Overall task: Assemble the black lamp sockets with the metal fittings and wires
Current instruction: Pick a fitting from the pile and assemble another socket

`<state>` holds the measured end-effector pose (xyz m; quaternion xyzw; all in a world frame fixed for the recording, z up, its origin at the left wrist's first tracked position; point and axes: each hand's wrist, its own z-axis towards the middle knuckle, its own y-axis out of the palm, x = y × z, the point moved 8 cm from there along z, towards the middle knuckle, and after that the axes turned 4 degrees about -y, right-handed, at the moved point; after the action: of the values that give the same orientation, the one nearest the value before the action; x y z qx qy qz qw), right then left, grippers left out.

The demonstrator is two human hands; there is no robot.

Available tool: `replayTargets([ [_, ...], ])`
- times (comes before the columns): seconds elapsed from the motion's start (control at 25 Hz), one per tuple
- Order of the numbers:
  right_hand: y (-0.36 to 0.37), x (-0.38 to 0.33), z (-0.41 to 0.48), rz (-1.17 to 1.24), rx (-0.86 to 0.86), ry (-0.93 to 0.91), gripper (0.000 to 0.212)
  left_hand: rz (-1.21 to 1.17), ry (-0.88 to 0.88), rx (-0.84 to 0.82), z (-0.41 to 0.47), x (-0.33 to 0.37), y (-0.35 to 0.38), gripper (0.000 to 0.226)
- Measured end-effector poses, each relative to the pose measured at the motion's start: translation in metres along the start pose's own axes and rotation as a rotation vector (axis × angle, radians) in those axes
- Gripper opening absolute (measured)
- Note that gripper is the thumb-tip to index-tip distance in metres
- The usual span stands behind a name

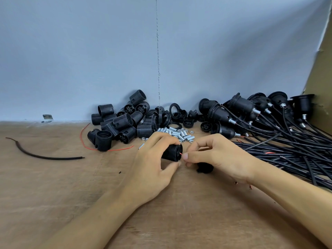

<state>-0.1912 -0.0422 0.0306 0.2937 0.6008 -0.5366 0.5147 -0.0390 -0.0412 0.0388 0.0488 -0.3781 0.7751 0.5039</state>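
while the right hand's fingertips (185,156) are pinching the bare end of a thin red wire (180,153) and pointing it at the right-facing end of a black lamp socket (172,152), the left hand (152,162) is curling its fingers over the top of that ribbed socket and its thumb underneath, gripping it low over the wooden table (71,194) near the middle of the scene. the right hand (217,157) is closing tightly, with only a sliver of red showing between it and the socket, so whether the tip is already sitting in a terminal cannot be told. a small black cap (205,168) is lying just under the right palm, on the table. judging by this, the wiring step is in hand: a conductor is being fed into the socket's back. the next move is probably calling for a steady push straight along the hole, the left hand bracing the socket against turning, since so thin a strand is likely to buckle if it is going in askew. further out, loose metal fittings (179,134) are lying just beyond the hands, unassembled sockets (122,121) are piling up to the far left of them, and finished sockets (240,105) are trailing black cables (287,150) at the far right.
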Motion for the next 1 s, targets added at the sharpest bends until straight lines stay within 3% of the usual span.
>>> replayTargets([
  [0.44,0.002,0.000,-0.001,-0.053,-0.009,-0.013,0.016,0.055,0.076,-0.038,-0.002,0.006,0.006,0.046],
  [0.8,-0.004,-0.002,-0.001,-0.262,0.057,-0.109,0.014,0.026,-0.011,-0.086,-0.002,-0.002,0.005,0.037],
  [1.0,-0.004,0.001,0.000,-0.190,-0.019,-0.086,0.014,0.074,-0.031,-0.121,-0.003,-0.005,0.010,0.036],
])
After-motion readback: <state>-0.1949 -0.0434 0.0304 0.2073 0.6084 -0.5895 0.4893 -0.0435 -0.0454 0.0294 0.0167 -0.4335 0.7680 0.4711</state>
